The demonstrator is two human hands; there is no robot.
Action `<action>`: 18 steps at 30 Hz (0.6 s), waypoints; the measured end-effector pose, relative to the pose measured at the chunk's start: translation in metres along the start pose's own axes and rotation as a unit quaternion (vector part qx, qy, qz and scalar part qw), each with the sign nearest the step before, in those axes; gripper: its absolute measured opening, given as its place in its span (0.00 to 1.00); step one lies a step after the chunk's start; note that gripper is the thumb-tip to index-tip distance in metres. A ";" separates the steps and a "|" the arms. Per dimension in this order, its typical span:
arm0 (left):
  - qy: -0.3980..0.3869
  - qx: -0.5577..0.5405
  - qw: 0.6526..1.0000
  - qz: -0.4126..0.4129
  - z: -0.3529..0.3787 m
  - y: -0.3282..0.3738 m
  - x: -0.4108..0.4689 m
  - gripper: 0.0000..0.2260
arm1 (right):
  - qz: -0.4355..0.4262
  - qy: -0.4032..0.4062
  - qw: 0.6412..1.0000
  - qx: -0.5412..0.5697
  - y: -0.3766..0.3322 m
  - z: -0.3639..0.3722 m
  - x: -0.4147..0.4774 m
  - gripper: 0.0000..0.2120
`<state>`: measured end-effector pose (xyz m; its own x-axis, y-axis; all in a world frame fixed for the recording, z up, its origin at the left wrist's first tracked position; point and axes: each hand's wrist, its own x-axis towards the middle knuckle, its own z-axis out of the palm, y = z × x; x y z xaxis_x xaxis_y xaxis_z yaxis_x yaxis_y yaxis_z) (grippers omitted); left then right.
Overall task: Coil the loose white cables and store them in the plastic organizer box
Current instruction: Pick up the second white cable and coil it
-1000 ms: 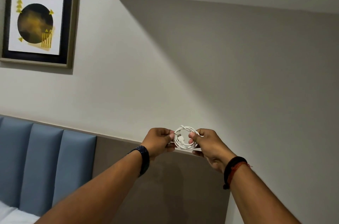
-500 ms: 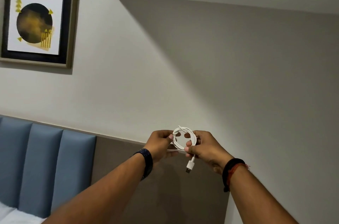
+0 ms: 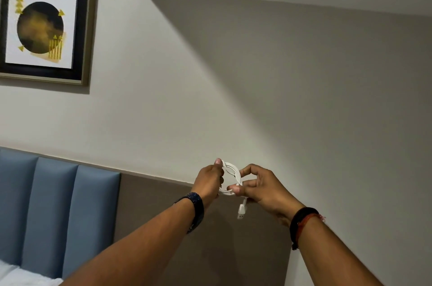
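Observation:
A white cable point(image 3: 232, 172) is wound into a small coil and held up in the air in front of the wall. My left hand point(image 3: 208, 181) grips the coil's left side, thumb at the top. My right hand point(image 3: 261, 188) pinches the coil's lower right side between thumb and fingers. The cable's USB plug point(image 3: 242, 212) hangs loose below my right hand. The plastic organizer box is not in view.
A framed picture point(image 3: 44, 28) hangs on the wall at upper left. A blue padded headboard point(image 3: 51, 210) and a brown panel point(image 3: 152, 210) run along the lower wall. A bit of white bedding point(image 3: 14, 278) shows at the bottom left corner.
The coil has turned from facing me to nearly edge-on. The plug came out of the coil and now hangs below my right hand. Both hands shifted their grip slightly.

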<state>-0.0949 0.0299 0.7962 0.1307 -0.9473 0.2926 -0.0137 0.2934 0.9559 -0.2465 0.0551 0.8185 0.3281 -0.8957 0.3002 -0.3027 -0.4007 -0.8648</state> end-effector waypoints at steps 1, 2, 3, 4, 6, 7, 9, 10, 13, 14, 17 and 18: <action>-0.003 -0.008 1.000 0.003 0.000 0.000 0.000 0.19 | -0.005 0.018 1.000 -0.012 0.000 -0.001 -0.001 0.12; -0.007 -0.014 1.000 0.006 0.000 -0.001 -0.001 0.19 | -0.009 0.041 0.999 -0.027 -0.001 -0.001 -0.001 0.11; -0.011 -0.017 1.000 0.008 0.000 -0.002 -0.001 0.19 | -0.010 0.066 0.997 -0.044 -0.001 -0.002 -0.001 0.10; -0.015 -0.020 1.000 0.009 0.001 -0.003 -0.002 0.19 | -0.007 0.090 0.994 -0.060 -0.001 -0.003 -0.001 0.10; -0.018 -0.030 0.999 0.010 0.003 -0.004 -0.002 0.19 | 0.007 0.121 0.990 -0.069 -0.001 -0.003 0.000 0.11; -0.019 -0.037 0.999 0.010 0.004 -0.005 -0.002 0.19 | 0.014 0.130 0.990 -0.061 0.000 -0.003 0.001 0.11; -0.018 -0.051 0.999 0.010 0.006 -0.005 -0.003 0.19 | 0.025 0.150 0.988 -0.028 0.002 -0.001 0.004 0.11; -0.017 -0.056 0.998 0.010 0.008 -0.004 -0.002 0.19 | 0.027 0.160 0.987 -0.002 0.003 0.001 0.006 0.10; -0.016 -0.071 0.997 0.013 0.011 -0.003 -0.002 0.19 | 0.032 0.187 0.980 0.053 0.006 0.007 0.012 0.09; -0.015 -0.072 0.997 0.017 0.012 -0.002 -0.002 0.19 | 0.038 0.195 0.978 0.063 0.007 0.008 0.013 0.08; -0.003 -0.040 0.998 0.038 0.015 -0.004 -0.002 0.19 | 0.066 0.213 0.970 0.098 0.006 0.011 0.016 0.08; 0.002 -0.029 0.999 0.044 0.016 -0.005 -0.001 0.19 | 0.074 0.217 0.967 0.114 0.005 0.012 0.017 0.09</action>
<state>-0.1113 0.0275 0.7911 0.1351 -0.9168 0.3758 0.0328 0.3832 0.9231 -0.2322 0.0403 0.8142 -0.1248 -0.9563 0.2646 -0.0967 -0.2536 -0.9625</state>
